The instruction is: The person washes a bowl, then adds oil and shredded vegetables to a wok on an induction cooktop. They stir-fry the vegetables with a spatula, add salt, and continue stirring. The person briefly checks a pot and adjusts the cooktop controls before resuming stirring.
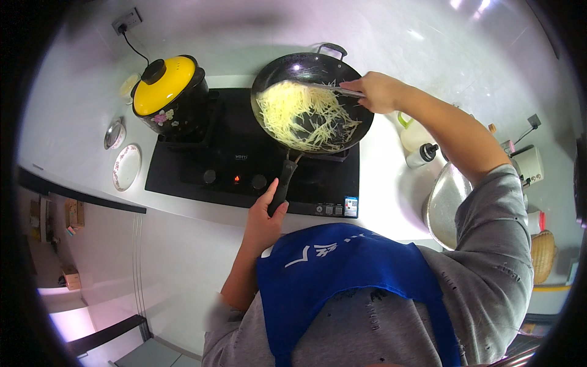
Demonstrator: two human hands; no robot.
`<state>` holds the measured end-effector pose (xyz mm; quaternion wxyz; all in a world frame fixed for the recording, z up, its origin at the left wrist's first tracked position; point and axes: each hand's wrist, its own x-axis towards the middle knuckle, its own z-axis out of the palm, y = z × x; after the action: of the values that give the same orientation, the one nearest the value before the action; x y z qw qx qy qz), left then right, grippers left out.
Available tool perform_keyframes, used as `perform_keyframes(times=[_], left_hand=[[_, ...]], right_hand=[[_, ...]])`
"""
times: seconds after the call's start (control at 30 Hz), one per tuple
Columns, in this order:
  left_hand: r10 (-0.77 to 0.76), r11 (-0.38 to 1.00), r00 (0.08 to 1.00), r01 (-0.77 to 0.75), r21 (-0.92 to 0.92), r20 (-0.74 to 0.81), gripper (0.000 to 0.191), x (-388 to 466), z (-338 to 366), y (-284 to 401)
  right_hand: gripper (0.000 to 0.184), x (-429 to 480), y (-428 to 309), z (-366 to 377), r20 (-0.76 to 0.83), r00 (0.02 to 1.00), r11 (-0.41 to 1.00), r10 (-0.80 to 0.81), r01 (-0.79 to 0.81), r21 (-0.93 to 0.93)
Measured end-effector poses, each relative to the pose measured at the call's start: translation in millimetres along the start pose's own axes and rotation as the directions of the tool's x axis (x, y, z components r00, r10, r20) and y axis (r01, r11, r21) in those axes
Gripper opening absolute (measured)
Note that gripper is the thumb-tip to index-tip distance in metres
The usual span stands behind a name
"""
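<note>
A black wok (pixel 316 64) with a small loop handle at its far side sits on the right part of the black gas hob (pixel 192 183). Thin pale-yellow shreds of food (pixel 286 110), possibly potato, lie in it, mostly towards the left and the near side. My left hand (pixel 269 213) grips the wok's long dark handle (pixel 285 183). Over the wok's right rim, my right hand (pixel 378 93) holds the metal handle of a turner (pixel 346 91), whose front end reaches into the shreds and is partly hidden.
A black pot with a yellow lid (pixel 167 85) stands on the hob's left side. Further left are a patterned plate (pixel 127 167) and a small bowl (pixel 114 134). To the right stand a black-topped bottle (pixel 422 155), a large metal basin (pixel 447 206) and a white appliance (pixel 528 165).
</note>
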<state>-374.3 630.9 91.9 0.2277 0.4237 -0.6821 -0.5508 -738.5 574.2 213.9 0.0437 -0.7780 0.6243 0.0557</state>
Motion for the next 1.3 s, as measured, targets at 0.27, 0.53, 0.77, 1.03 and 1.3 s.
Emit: perform_keyframes(times=[0.27,0.53,0.77,1.03,1.3], left_hand=[[0.075,0.997,0.997,-0.074,0.020,-0.019,0.052,3.9,1.2,-3.5],[0.044,0.998,0.998,-0.042,0.042,-0.037,0.056,-2.0,-0.8,-4.7],[0.041,0.999,0.999,-0.041,-0.002,-0.027,0.056,-0.8,0.8,-2.5],[0.079,0.996,0.996,-0.077,0.054,-0.049,0.056,1.2,-0.2,-1.9],[0.055,0.997,0.998,-0.054,0.046,-0.006,0.055,1.8,-1.0,-4.9]], right_hand=[[0.059,-84.9,-18.1,-67.7,0.118,0.959,0.939,0.256,-0.218,-0.267],[0.056,-68.2,-11.2,18.0,-0.100,0.879,0.884,0.466,-0.460,0.082],[0.055,-72.3,-39.7,-8.8,0.057,0.982,0.982,0.178,-0.181,0.057],[0.052,-88.2,-95.2,-69.9,0.203,0.902,0.919,0.380,-0.344,-0.191],[0.025,-87.2,-8.5,-54.2,0.404,0.704,0.667,0.584,-0.700,0.256]])
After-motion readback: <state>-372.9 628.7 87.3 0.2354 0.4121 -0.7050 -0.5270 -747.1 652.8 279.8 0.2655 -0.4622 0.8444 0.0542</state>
